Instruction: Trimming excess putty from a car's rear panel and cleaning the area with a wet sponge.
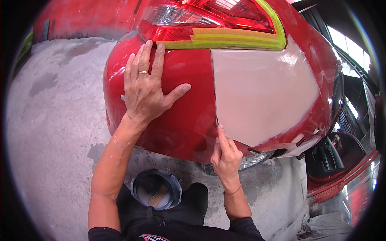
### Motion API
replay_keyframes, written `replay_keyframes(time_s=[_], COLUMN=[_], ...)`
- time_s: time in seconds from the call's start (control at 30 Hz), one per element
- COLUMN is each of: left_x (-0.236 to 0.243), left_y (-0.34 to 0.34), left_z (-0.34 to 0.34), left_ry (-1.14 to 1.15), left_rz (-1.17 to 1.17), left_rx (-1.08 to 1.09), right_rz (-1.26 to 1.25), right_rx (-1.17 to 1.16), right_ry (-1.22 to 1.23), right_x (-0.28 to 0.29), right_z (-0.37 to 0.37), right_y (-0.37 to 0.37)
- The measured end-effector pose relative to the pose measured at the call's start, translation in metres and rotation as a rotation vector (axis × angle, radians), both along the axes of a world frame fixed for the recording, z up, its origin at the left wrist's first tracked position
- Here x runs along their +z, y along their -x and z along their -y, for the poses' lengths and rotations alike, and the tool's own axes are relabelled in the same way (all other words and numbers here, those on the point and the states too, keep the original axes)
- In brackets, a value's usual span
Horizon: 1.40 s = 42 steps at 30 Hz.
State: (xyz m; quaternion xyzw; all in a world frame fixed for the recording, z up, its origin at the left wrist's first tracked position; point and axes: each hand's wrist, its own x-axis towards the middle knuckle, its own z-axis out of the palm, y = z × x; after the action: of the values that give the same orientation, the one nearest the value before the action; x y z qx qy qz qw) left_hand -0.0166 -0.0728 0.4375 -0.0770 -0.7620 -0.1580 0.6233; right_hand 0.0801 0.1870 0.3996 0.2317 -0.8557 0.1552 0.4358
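Note:
Spread flat on the glossy red bumper corner (185, 92) is my left hand (144, 90), a ring on one finger, its fingertips close to yellow-green masking tape (241, 42). That tape borders the lower and right edges of a red tail light (177, 18). My right hand (226, 156) is lower and farther right. Its index finger points up along the narrow dark panel gap (214, 88), with the other fingers curled in. Whatever they hold, if anything, is hidden. Right of the gap lies a matte beige patch (261, 88) on the red body panel.
Below the bumper a dark bucket (177, 185) stands between my legs, with a tan block (159, 196) inside. Grey, stained concrete floor (52, 132) extends left. At the right are another red vehicle part (341, 154) with black trim and crumpled clear plastic sheeting (327, 227).

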Motion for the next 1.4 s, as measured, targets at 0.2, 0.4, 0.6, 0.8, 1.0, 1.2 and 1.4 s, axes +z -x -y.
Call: replay_keyframes(time_s=[0.2,0.4,0.6,0.8,1.0,1.2,1.4], left_x=[0.001,0.002,0.001,-0.001,0.002,0.0,0.001], left_y=[-0.001,-0.004,0.0,-0.003,-0.002,-0.005,-0.004], left_z=[0.0,0.001,-0.002,0.0,0.0,0.001,-0.007], left_ry=[-0.008,0.01,0.013,0.021,0.022,0.017,0.016], left_rz=[0.013,0.013,0.004,0.018,0.016,0.064,0.089], left_rx=[-0.017,0.019,0.022,0.024,0.021,0.029,0.011], right_rz=[0.048,0.044,0.042,0.068,0.109,0.249,0.011], right_rx=[-0.045,-0.114,-0.095,-0.088,-0.128,-0.156,0.148], right_ry=[-0.029,-0.166,-0.221,-0.231,-0.164,-0.165,0.018], right_x=[-0.001,-0.01,-0.004,-0.001,-0.024,-0.005,-0.022], right_z=[0.002,-0.009,-0.023,-0.021,-0.034,-0.038,-0.06], right_y=[-0.001,-0.004,-0.004,-0.009,-0.009,-0.036,-0.002])
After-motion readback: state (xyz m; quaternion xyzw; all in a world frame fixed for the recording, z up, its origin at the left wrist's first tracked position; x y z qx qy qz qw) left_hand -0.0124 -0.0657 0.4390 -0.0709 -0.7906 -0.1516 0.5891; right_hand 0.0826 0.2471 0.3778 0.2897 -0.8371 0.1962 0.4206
